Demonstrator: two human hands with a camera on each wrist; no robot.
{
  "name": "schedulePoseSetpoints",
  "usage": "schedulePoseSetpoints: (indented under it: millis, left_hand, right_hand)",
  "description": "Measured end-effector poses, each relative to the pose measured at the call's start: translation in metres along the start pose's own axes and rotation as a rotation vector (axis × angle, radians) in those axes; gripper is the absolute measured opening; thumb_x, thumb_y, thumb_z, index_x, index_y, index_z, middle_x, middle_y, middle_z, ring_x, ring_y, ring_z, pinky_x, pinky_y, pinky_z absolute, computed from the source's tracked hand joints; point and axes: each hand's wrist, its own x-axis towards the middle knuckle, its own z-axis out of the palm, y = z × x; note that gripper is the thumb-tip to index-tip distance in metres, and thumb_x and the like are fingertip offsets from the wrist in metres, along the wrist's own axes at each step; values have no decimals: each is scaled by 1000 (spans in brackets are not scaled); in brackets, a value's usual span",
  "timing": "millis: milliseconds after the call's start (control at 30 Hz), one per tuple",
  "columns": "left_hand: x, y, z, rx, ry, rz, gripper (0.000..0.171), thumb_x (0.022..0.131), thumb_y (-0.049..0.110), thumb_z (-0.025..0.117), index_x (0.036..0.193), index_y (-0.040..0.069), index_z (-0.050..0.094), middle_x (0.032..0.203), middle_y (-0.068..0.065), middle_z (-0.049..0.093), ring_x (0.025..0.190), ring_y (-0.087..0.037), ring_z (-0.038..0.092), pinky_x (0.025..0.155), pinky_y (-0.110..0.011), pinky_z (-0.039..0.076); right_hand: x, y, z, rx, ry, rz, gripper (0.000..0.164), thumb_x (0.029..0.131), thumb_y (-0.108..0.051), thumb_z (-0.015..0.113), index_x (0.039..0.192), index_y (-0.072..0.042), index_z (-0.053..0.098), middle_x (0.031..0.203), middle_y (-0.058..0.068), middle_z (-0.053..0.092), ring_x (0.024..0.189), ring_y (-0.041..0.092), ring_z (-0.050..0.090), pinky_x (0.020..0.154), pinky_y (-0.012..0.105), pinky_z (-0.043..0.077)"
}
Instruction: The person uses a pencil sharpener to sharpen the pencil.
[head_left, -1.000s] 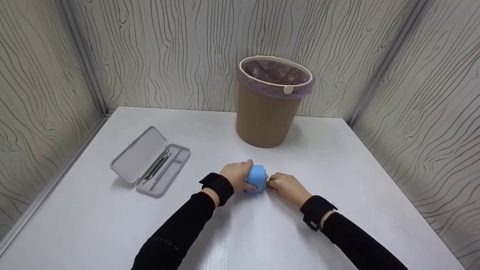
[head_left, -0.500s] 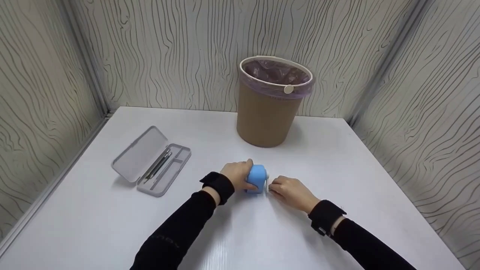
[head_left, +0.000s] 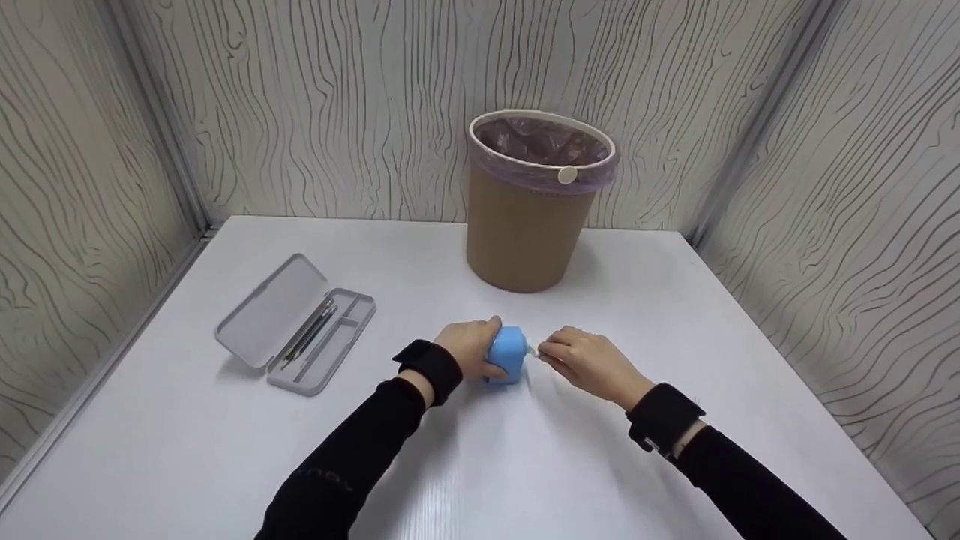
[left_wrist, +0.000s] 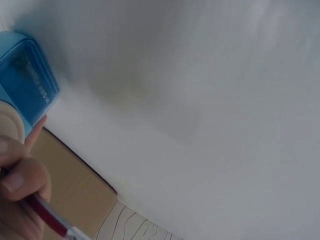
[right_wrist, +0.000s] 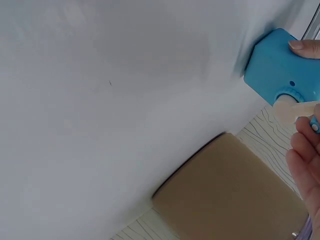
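A blue hand-crank pencil sharpener (head_left: 508, 352) stands on the white table. Gripping it from the left is my left hand (head_left: 466, 349), with finger and thumb round its body. In the left wrist view, a dark red pencil (left_wrist: 47, 216) with a metal end runs between that hand's curled fingers beside the sharpener's cream disc (left_wrist: 9, 122). A see-through drawer (left_wrist: 31, 82) shows there too. My right hand (head_left: 592, 364) pinches the end of the cream crank arm (right_wrist: 302, 108), and a blue knob (right_wrist: 315, 124) peeks out at its fingers.
An open grey pencil case (head_left: 349, 334) lies to the left, with several pencils (head_left: 311, 334) inside. Behind the sharpener stands a brown bin (head_left: 525, 232) with a purple liner. Patterned walls (head_left: 337, 112) border the table (head_left: 187, 442) at the back and sides.
My right hand has swung the crank round, from pointing down beside the sharpener to pointing out right. My left hand stays on the sharpener. The whole view has shifted slightly.
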Motion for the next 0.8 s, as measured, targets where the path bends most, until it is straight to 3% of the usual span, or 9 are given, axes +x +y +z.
schedulePoseSetpoints:
  millis: [200,800]
  left_hand:
    - [2,-1,0,11,-23,7,73,84,49,82,136,11,48,128,-11,72,116,-25,72,102,-40,57]
    - [3,-3,0,37,2,57,72,84,49,82,134,9,49,126,-11,73,114,-24,73,101,-37,58]
  right_hand:
    - [4,4,-2,22,-14,24,12,88,-6,78,100,-5,77,90,5,74,83,18,70,74,30,62]
    - [22,16,-8,-7,-26,58,12,90,-9,76,101,-5,78,92,7,75,87,23,72,75,34,62]
